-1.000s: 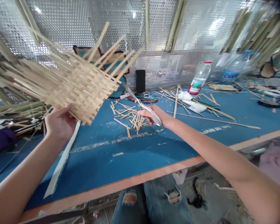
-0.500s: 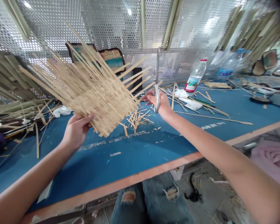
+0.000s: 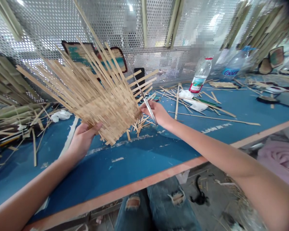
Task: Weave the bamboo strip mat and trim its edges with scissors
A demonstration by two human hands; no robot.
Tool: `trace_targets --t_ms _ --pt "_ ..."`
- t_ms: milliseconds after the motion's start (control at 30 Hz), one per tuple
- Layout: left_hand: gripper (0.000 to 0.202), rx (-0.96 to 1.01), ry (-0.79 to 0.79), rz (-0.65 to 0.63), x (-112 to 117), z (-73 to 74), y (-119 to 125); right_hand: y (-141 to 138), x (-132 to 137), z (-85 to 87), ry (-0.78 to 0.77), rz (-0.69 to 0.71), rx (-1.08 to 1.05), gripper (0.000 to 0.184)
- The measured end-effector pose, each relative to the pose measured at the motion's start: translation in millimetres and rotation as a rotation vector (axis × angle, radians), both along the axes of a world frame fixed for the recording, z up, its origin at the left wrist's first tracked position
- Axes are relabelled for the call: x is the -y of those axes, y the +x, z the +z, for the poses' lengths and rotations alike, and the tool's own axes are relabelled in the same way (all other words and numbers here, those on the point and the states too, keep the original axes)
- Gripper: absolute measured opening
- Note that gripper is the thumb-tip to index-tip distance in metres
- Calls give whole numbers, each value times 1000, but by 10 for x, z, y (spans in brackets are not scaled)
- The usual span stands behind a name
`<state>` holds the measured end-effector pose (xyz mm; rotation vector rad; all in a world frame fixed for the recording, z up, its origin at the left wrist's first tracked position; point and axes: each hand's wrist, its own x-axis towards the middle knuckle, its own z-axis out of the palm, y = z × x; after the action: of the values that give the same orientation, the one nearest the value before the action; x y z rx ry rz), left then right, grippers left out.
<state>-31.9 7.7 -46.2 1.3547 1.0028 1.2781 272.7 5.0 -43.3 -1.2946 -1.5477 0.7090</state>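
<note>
My left hand (image 3: 84,139) grips the lower left edge of a woven bamboo mat (image 3: 106,115), thumb on top. The mat is held tilted above the table, its loose strips fanning out at the upper left, top and right. My right hand (image 3: 156,112) is at the mat's right edge with a pair of metal scissors (image 3: 148,107) across it. The blades point up and left, across the loose strips on that side. The fingertips meet the weave, and whether they also pinch it I cannot tell. Cut strip pieces (image 3: 142,125) lie on the table beneath.
The blue table (image 3: 144,163) ends in a pale wooden front edge. A red-capped bottle (image 3: 199,77), white tissue (image 3: 192,101) and scattered strips lie on the right. Bamboo poles (image 3: 12,73) stand at the left before a perforated metal wall (image 3: 159,61). A dark phone-like slab (image 3: 140,75) leans behind the mat.
My right hand has moved left to the mat's edge, and the scissors have swung from upright to leaning left over the strips. The mat has turned slightly clockwise in my left hand.
</note>
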Motion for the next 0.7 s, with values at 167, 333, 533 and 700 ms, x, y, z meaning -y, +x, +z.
trace_targets --t_ms 167,333,533,700 --pt "38 -37 20 -25 -26 -20 -27 9 51 72 24 -51 105 11" --pt "37 -86 28 -9 -64 -27 -51 95 27 138 36 -126 57 10" --pt "38 -179 85 4 35 81 -2 81 80 173 239 -25 -116 16" --pt "39 -238 166 -11 178 187 93 -39 181 202 332 134 -174 26"
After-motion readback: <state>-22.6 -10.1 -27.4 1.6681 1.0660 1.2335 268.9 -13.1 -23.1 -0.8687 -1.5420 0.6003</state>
